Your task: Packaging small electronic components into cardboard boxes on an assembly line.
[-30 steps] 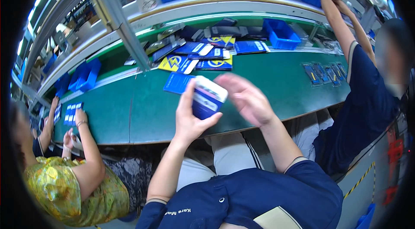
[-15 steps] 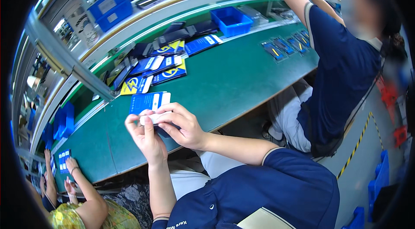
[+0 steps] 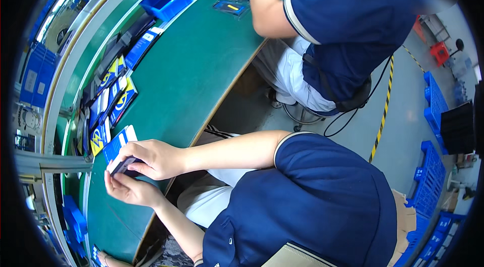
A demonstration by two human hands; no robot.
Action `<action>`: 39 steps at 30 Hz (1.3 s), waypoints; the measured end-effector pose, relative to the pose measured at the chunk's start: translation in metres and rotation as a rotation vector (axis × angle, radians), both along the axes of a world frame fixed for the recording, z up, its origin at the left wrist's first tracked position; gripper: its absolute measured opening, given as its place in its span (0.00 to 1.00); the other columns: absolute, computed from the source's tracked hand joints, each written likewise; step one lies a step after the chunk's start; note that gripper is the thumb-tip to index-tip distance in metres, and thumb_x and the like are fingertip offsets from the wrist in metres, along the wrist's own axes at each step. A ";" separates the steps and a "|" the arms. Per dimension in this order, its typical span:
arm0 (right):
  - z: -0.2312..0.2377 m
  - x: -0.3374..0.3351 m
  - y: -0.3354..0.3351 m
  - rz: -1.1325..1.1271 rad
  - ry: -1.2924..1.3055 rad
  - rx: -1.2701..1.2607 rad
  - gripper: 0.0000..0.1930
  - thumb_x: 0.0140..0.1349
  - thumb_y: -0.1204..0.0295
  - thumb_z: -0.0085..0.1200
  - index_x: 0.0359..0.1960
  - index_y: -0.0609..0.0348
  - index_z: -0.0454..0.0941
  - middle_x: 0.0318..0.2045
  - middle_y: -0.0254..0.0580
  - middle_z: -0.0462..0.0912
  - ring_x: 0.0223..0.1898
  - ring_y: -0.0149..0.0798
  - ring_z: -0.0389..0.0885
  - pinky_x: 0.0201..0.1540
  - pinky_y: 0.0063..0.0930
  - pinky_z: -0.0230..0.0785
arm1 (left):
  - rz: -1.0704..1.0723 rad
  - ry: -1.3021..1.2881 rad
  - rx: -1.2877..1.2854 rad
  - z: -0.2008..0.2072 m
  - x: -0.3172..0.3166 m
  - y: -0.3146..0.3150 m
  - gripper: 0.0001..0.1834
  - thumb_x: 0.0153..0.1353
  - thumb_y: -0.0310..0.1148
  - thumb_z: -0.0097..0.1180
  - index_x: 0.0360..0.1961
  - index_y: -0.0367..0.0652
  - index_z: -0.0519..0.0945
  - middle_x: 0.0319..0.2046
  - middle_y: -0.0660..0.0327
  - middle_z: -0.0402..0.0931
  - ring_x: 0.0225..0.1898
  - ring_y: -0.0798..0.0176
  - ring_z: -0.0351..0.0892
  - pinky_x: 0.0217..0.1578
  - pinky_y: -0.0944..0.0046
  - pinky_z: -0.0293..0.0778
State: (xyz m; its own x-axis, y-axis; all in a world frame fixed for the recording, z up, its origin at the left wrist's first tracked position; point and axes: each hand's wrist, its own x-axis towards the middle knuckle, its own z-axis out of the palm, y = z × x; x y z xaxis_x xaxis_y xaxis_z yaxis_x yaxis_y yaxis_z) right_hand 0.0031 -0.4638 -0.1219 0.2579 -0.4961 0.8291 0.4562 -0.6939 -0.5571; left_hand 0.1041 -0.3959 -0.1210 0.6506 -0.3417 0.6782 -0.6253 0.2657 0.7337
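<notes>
Both of my hands are together above the near left part of the green bench (image 3: 186, 65). Between them is a small dark flat case (image 3: 124, 164) with a pale edge. My right hand (image 3: 157, 160) grips it from above, fingers bent over its far side. Below it, my left hand (image 3: 132, 190) holds the lower side with curled fingers. What the case is exactly, I cannot tell, since fingers cover much of it. Just beyond my hands a blue and white flat box (image 3: 120, 141) lies on the bench.
Several blue and yellow boxes (image 3: 122, 99) and dark cases are heaped along the bench's back. A blue bin (image 3: 167, 2) stands farther along. Packed items (image 3: 231, 7) lie beside a seated co-worker (image 3: 348, 40) on my right. A metal post (image 3: 53, 162) rises at the left.
The view has swung right, so the bench appears turned and the co-worker larger. The white piece between my fingers no longer shows as before; the dark case is now in sight.
</notes>
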 end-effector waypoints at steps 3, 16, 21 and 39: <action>-0.001 0.009 -0.008 0.001 0.017 0.084 0.20 0.61 0.79 0.53 0.52 0.57 0.61 0.42 0.55 0.78 0.41 0.59 0.80 0.42 0.49 0.73 | -0.344 -0.098 0.207 -0.009 -0.012 0.007 0.45 0.69 0.31 0.53 0.76 0.40 0.36 0.72 0.42 0.45 0.71 0.46 0.52 0.68 0.48 0.53; -0.014 0.009 0.000 -0.024 0.744 -0.164 0.32 0.60 0.63 0.58 0.63 0.67 0.64 0.61 0.58 0.68 0.64 0.55 0.64 0.65 0.48 0.60 | 0.759 -0.609 0.908 -0.011 0.189 0.120 0.42 0.54 0.39 0.57 0.70 0.35 0.61 0.69 0.33 0.53 0.67 0.33 0.59 0.66 0.46 0.58; -0.024 0.012 -0.003 -0.063 0.722 -0.239 0.28 0.57 0.64 0.60 0.57 0.66 0.72 0.61 0.60 0.68 0.63 0.56 0.64 0.63 0.48 0.61 | 0.551 -0.242 1.384 -0.009 0.248 0.121 0.35 0.66 0.43 0.46 0.72 0.41 0.59 0.72 0.41 0.52 0.72 0.38 0.51 0.69 0.44 0.51; -0.014 0.091 -0.072 0.003 0.881 -0.729 0.33 0.58 0.48 0.57 0.60 0.58 0.74 0.69 0.57 0.61 0.73 0.58 0.50 0.73 0.63 0.35 | 0.272 -1.054 0.411 0.041 0.157 -0.066 0.11 0.65 0.30 0.55 0.43 0.34 0.82 0.61 0.52 0.72 0.66 0.43 0.64 0.63 0.45 0.61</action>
State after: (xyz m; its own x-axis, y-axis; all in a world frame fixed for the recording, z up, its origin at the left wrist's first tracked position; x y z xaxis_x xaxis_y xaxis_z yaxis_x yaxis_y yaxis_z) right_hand 0.0945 -0.5354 -0.1356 0.8926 0.0304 0.4498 0.1087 -0.9828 -0.1492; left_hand 0.2608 -0.4619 -0.0797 -0.0846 -0.5975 0.7974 -0.9769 -0.1078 -0.1844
